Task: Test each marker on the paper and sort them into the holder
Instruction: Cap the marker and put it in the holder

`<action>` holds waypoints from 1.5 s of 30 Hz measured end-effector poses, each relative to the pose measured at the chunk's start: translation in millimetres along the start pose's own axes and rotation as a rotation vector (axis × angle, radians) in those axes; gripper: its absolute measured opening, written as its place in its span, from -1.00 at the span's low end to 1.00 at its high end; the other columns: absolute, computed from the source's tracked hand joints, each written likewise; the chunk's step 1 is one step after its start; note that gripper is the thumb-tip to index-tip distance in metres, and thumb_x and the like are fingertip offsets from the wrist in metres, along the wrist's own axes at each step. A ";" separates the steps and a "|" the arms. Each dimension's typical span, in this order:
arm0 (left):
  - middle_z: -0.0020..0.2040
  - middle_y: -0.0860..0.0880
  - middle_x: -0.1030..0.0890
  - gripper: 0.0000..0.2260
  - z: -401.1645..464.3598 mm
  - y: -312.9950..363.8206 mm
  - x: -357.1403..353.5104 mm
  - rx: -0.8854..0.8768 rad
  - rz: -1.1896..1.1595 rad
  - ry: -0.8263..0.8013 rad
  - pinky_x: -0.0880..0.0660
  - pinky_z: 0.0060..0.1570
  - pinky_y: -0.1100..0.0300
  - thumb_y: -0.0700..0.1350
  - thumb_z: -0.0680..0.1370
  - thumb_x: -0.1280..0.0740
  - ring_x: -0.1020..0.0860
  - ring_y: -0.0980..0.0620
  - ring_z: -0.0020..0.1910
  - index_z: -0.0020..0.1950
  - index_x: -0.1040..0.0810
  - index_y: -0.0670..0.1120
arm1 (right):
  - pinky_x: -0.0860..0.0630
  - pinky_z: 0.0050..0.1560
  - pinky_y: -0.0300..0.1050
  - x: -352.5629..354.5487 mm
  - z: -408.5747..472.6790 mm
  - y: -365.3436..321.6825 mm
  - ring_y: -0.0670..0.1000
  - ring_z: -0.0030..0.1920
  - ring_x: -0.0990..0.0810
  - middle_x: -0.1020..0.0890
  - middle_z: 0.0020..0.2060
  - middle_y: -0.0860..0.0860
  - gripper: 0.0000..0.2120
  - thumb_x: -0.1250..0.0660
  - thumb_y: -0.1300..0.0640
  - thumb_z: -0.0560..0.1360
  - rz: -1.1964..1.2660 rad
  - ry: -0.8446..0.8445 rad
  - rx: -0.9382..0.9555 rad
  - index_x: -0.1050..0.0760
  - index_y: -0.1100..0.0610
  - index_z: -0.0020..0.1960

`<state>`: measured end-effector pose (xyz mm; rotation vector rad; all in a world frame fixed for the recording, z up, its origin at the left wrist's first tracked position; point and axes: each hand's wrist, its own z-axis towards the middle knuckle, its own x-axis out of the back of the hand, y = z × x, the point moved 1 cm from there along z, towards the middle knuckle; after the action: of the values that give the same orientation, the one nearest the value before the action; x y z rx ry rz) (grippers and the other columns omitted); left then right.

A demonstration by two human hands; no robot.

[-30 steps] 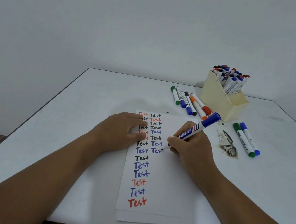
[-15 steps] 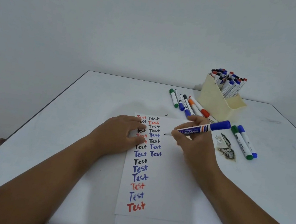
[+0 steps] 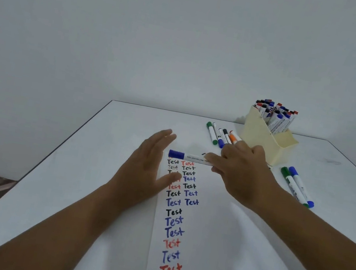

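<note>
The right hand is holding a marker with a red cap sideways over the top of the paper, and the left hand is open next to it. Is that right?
Almost. The cap is blue, not red: the head view shows the right hand holding the marker sideways over the top of the paper, blue cap pointing at the open left hand. The rest is right.

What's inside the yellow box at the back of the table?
The cream holder is packed with markers standing upright, caps up: blue, black and red ones. Only their tops show; the holder's wall hides their lower halves and whatever lies at the bottom.
</note>
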<state>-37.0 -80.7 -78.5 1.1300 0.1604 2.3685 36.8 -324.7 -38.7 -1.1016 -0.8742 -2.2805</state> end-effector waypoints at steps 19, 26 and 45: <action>-0.10 0.13 -0.49 -0.46 2.4 4.8 3.4 0.214 -0.095 -0.175 -0.45 -0.10 0.25 0.19 0.59 -0.27 -0.50 0.14 -0.09 0.53 -0.18 0.19 | -0.15 -0.21 -0.06 15.3 14.2 -16.7 0.06 -0.23 -0.45 -0.53 -0.31 -0.07 -0.96 -0.40 0.09 0.53 0.009 0.114 0.049 -0.57 0.00 -0.03; 0.12 0.15 -0.59 -0.80 4.4 1.7 1.8 0.355 -0.266 -0.168 -0.49 -0.11 0.40 -0.11 0.66 -0.23 -0.56 0.16 0.05 0.26 -0.35 0.08 | -0.66 0.01 -0.07 29.9 9.2 -22.2 -0.03 -0.07 -0.72 -0.74 -0.12 -0.03 -0.84 -0.41 0.29 0.51 1.251 0.047 -0.456 -0.53 0.07 0.00; -0.13 0.16 -0.59 -0.81 1.6 -0.1 6.0 0.180 -0.159 -0.179 -0.42 -0.15 0.42 -0.17 0.65 -0.22 -0.57 0.12 -0.15 0.21 -0.55 -0.02 | -0.59 -0.25 -0.24 32.8 7.2 -45.4 -0.07 -0.25 -0.65 -0.69 -0.24 -0.10 -0.87 -0.52 0.15 0.47 1.245 0.067 -0.354 -0.67 0.09 0.01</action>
<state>-38.9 -77.8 -73.4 1.3537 0.3921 2.1344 -7.1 -292.2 -24.2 -1.1908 0.2833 -1.3695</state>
